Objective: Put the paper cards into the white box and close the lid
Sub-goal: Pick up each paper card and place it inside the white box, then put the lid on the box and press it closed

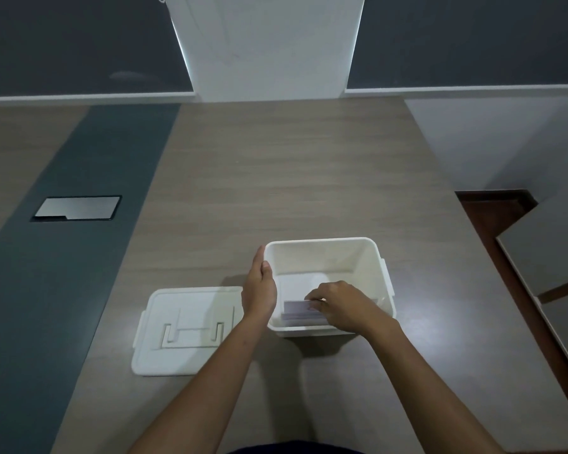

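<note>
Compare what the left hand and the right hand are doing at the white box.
The left hand is flat and open against the outside of the white box; the right hand reaches inside it. The left hand holds nothing; the right hand's fingers pinch the paper cards. Both hands are bare.

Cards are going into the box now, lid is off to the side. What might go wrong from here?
1. The paper cards stand on edge against the near wall of the white box; they may stick up and block the lid.
2. The left hand only rests against the box's side, so the box may slide.
</note>
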`<state>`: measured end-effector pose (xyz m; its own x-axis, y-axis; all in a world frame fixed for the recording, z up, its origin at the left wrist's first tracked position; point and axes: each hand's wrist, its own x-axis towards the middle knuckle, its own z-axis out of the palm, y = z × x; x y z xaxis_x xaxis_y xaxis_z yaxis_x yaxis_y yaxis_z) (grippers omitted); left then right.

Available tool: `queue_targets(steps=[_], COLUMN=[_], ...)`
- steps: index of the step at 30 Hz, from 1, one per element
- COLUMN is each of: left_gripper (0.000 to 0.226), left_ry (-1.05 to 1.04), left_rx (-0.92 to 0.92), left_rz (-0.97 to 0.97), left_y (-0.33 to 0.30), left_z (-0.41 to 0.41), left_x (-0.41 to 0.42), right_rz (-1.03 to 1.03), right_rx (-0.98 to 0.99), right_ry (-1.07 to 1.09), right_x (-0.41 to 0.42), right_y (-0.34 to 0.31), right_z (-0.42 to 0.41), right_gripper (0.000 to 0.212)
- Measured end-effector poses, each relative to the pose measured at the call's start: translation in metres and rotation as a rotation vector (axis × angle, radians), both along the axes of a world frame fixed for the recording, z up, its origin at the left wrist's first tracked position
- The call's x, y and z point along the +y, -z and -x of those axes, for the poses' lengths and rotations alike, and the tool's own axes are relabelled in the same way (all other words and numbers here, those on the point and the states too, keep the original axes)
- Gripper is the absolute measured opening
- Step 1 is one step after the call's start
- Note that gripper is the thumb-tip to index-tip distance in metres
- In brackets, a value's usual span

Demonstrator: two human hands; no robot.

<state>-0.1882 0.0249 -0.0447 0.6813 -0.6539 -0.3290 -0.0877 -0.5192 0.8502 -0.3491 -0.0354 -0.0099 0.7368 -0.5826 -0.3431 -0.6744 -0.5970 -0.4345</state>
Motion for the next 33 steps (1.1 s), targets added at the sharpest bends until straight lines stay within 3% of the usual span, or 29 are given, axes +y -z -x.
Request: queue_targets(steps=[12,25,33], left_gripper=[0.043,0.046,0.044], left_ry=[-0.003,0.028,-0.201], left_rx=[-0.008,0.1,-0.053], left_rz=[0.03,0.103,-0.1], left_y=[0.0,0.01,0.023], left_z=[0.001,-0.016,-0.054], left_x=[-0.001,-0.004,0.04], right_rz=[-0.102,-0.123,-0.1], right_rx=[-0.06,-0.086,-0.163], right_ry=[-0.015,0.022,0.077], right_x=[0.008,0.003,0.003], right_y=[0.003,0.0,0.004], right_z=[0.001,0.003,-0.009], right_gripper=[0.028,0.034,0.032])
